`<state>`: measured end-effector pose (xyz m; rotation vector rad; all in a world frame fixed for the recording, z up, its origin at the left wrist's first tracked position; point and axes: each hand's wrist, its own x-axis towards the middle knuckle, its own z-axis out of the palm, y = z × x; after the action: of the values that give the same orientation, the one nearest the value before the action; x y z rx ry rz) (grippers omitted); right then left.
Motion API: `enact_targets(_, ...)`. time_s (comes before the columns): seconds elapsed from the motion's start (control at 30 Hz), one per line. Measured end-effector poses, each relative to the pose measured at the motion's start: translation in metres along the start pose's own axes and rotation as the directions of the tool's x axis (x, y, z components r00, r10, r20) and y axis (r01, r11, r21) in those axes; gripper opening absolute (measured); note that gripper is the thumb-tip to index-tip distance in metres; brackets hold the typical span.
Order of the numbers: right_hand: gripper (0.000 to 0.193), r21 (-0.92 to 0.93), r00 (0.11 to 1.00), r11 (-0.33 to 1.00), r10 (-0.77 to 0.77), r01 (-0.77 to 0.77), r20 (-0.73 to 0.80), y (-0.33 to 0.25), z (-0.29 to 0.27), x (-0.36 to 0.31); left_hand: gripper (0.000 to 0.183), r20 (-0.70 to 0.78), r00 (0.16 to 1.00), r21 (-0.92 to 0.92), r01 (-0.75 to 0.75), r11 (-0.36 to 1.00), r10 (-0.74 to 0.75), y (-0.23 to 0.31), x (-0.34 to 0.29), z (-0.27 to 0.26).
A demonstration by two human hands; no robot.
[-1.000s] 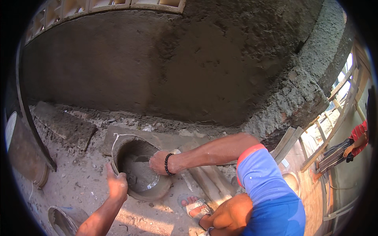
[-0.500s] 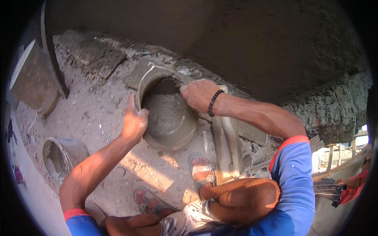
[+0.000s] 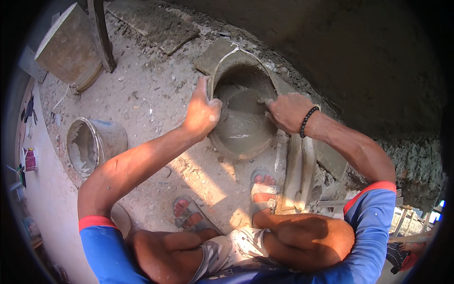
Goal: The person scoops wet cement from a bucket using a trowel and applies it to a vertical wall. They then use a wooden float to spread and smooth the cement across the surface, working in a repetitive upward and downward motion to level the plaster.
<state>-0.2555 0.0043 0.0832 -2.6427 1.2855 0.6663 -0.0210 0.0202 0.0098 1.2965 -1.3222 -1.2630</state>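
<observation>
A round bucket (image 3: 242,150) smeared with grey stands on the ground in front of me, its mouth tipped. Wet grey cement mix (image 3: 241,125) lies inside. My left hand (image 3: 203,113) is closed on the left rim, thumb pointing toward the mouth. On the right rim my right hand (image 3: 289,112) is closed too, its fingertips reaching just inside, above the mix. A black beaded bracelet (image 3: 308,122) circles my right wrist. The bucket's pale handle (image 3: 236,46) lies over the far rim.
To the left lies a smaller mortar-crusted bucket (image 3: 111,137) on its side. Behind it a larger drum-like bucket (image 3: 71,52) leans by a wooden post (image 3: 100,35). A dark plastered wall (image 3: 331,52) rises ahead. Grey lengths of wood (image 3: 300,170) lie beside my right foot.
The view has shifted, so most things sit higher and farther right. The bucket's tilt differs slightly and the mix lies differently inside. Both hands remain at the rim.
</observation>
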Motion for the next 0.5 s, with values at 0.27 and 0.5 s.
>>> enact_targets(0.27,0.014,-0.009,0.999,1.000,-0.007,0.007,-0.043,-0.030,0.011,-0.012,0.057,-0.022,0.999,0.033,0.027,0.999,-0.026,0.008,-0.003,0.001)
enact_targets(0.5,0.028,0.239,0.988,0.969,-0.091,0.058,0.128,-0.004,0.012,-0.006,0.055,-0.009,1.000,0.064,-0.021,0.998,0.022,0.009,-0.003,0.010)
